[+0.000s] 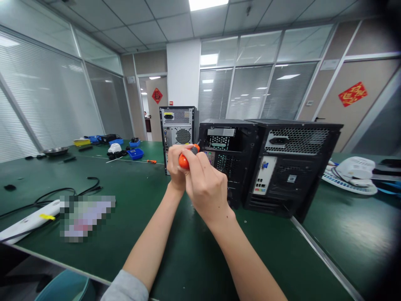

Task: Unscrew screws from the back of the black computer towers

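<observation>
An orange and black screwdriver is held in front of me, its short visible shaft pointing away toward the computer cases. My right hand is closed around its handle. Pressed against the handle from the other side is my left hand, its fingers curled and closed; part of its grip is hidden. Just beyond my hands stands a black computer case with an open slot in its upper back. Whether the screwdriver's tip touches this case I cannot tell.
Another computer case stands behind on the left, and a third on the right. A power strip, cables and a blurred-out patch lie left. Blue trays and a second orange screwdriver are farther back. A white basket sits right.
</observation>
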`<state>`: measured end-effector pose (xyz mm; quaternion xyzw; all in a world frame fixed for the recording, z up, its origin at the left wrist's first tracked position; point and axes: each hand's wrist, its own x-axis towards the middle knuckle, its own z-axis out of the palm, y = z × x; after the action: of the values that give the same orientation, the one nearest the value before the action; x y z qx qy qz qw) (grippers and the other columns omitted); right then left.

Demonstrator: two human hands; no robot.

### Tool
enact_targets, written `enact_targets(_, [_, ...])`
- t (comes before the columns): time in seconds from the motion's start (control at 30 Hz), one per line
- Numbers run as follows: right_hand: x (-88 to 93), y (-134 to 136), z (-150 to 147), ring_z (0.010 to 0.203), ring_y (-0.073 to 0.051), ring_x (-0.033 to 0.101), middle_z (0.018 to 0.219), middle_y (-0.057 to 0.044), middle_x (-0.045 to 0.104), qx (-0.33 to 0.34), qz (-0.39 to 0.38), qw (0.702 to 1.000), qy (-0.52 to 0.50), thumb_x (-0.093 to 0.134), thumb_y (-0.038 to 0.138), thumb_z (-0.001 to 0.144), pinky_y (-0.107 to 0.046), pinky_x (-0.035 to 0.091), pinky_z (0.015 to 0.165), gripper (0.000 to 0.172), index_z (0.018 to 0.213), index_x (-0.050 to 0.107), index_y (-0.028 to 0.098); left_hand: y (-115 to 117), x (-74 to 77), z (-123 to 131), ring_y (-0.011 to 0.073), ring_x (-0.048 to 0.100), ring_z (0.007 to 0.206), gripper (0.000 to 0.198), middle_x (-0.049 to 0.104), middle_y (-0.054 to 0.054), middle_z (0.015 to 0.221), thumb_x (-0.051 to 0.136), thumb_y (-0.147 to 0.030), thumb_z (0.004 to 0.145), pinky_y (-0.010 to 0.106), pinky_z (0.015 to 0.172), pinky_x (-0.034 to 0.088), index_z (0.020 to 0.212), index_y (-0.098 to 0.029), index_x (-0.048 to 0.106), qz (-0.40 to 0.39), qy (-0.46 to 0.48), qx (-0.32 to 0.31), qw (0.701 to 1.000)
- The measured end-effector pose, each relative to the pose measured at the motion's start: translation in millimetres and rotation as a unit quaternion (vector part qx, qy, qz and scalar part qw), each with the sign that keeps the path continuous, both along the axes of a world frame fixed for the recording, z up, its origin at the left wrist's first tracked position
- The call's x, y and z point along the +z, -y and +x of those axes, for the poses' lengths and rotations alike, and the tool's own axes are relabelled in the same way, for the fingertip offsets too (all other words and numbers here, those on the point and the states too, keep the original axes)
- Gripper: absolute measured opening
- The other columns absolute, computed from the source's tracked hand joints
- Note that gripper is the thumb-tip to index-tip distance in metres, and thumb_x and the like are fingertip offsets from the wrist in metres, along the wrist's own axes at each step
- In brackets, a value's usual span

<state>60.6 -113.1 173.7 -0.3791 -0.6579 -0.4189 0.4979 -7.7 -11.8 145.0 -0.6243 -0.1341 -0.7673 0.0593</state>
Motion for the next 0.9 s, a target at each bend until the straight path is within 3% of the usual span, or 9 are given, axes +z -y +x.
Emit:
enact_targets(0.1, [0.2,0,-3,0.059,-0.01,0.057,0.074,-0.004,0.06,-0.004,0.025,1.0,-0.01,0.042,0.009,0.087,-0.021,0.044,0.05,0.023,0.104,0.057,0.008,4,4.3,-3,0.0127,0.055,0.086,0.009,0.058,0.001,0.094,0.052,-0.023,0.086,0.033,0.077,0.048,0.094,-0.022,0.056,0.042,0.001,0.022,0.999])
enact_targets(0.23, [-1.4,-1,-5,0.061,-0.01,0.058,0.075,-0.005,0.061,0.009,0.038,0.999,-0.02,0.045,0.009,0.086,-0.02,0.045,0.052,0.021,0.103,0.057,0.006,7,8.0,-6,0.0134,0.056,0.086,0.016,0.06,0.001,0.094,0.049,-0.029,0.087,0.034,0.078,0.05,0.101,-0.024,0.057,0.035,-0.016,0.04,0.998])
enact_targets(0.6, [-7.3,-9,-5,0.074,-0.016,0.065,0.08,-0.011,0.065,0.037,0.06,0.997,-0.044,0.05,0.019,0.087,-0.024,0.052,0.059,0.023,0.105,0.054,0.006,3,4.0,-1,0.0127,0.062,0.09,0.041,0.063,-0.001,0.098,0.068,-0.018,0.072,0.031,0.081,0.052,0.109,-0.024,0.05,0.045,0.006,-0.012,0.999])
enact_targets(0.9, [-11.1,-13,-5,0.064,-0.014,0.061,0.071,-0.007,0.061,0.044,0.073,0.995,-0.058,0.053,0.022,0.085,-0.023,0.049,0.055,0.024,0.103,0.053,0.006,10,10.1,2,0.0125,0.062,0.087,0.036,0.063,-0.003,0.091,0.072,-0.019,0.069,0.029,0.078,0.052,0.101,-0.023,0.054,0.049,0.004,-0.004,0.999])
